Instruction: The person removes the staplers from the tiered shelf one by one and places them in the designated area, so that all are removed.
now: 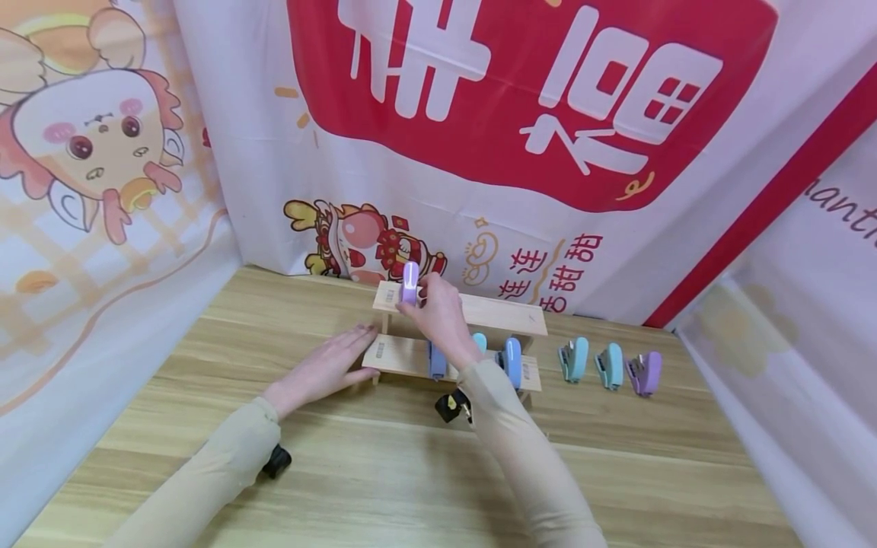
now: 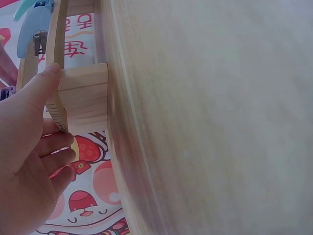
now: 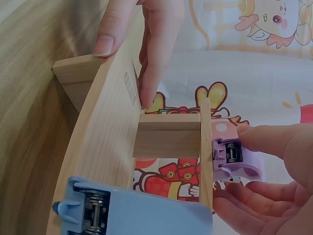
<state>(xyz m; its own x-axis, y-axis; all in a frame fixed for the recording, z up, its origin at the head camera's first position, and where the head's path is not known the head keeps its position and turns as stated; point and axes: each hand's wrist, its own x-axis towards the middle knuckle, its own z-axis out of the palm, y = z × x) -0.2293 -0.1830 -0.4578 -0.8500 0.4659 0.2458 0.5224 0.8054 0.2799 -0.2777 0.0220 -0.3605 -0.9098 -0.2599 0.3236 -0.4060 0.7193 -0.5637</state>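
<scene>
A two-tier wooden rack [image 1: 493, 311] stands on the table against the back curtain. My right hand [image 1: 444, 310] holds a light purple stapler [image 1: 409, 280] upright at the left end of the upper tier, thumb and fingers on either side of it; in the right wrist view the stapler [image 3: 237, 159] sits right at the board. With thumb at the front edge and fingers at the back, my left hand [image 1: 327, 367] grips the left end of the lower tier [image 2: 56, 110]. Two blue staplers [image 1: 511, 361] and a teal stapler [image 1: 479, 340] stand on that tier, partly behind my right arm.
Right of the rack, two teal staplers [image 1: 574, 359] and a darker purple stapler [image 1: 645, 373] stand in a row on the wooden table [image 1: 370, 479]. Printed cloth [image 1: 240, 152] hangs along the back and both sides.
</scene>
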